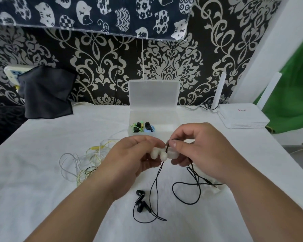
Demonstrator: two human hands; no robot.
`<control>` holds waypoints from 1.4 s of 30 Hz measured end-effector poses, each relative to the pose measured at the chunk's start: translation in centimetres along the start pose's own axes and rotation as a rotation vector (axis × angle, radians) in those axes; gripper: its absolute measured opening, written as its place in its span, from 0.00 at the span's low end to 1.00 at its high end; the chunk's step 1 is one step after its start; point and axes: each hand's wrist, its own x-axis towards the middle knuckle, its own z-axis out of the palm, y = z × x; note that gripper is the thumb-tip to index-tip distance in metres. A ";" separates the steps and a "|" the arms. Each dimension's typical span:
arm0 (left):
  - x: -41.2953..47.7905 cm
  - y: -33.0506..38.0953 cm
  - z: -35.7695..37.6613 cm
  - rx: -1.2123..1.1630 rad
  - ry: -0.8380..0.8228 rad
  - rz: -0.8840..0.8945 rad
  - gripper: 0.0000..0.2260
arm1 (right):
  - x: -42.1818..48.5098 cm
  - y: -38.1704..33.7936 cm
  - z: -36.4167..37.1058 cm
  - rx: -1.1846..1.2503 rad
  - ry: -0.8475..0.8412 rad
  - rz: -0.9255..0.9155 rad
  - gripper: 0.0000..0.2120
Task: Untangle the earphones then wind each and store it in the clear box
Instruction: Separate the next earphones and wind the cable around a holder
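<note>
My left hand (129,154) grips a small white cord winder (162,153) above the table's middle. Beside it, my right hand (198,151) pinches the black earphone cable (157,180) against the winder. The cable hangs down from there and loops over the white cloth, ending in two black earbuds (141,200) lying near the front. A tangle of yellow and white earphones (87,163) lies to the left of my left hand. Behind my hands stands the clear box (164,117), lid open, with wound earphones (142,127) in its front left corner.
A white router (241,116) with an upright antenna sits at the back right, its cables trailing along the wall. A dark cloth (45,91) hangs over a socket at the back left. The table's left edge runs diagonally past the tangle.
</note>
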 end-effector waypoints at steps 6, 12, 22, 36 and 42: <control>-0.4 0.0 0.7 0.391 0.199 0.113 0.15 | 0.3 0.0 0.6 0.051 0.047 0.032 0.08; -0.6 -0.5 1.1 0.613 0.279 0.390 0.10 | 0.5 0.1 0.9 0.106 0.091 0.086 0.08; -0.6 0.4 -0.1 0.335 0.002 0.243 0.05 | 0.9 0.8 -0.6 0.136 0.166 0.060 0.06; -0.2 1.5 -2.8 0.590 0.070 0.266 0.09 | 1.6 2.1 -4.3 0.548 0.788 0.096 0.11; -0.4 1.6 -3.1 0.743 -0.006 0.206 0.14 | 1.5 1.6 -5.5 0.719 0.828 0.058 0.09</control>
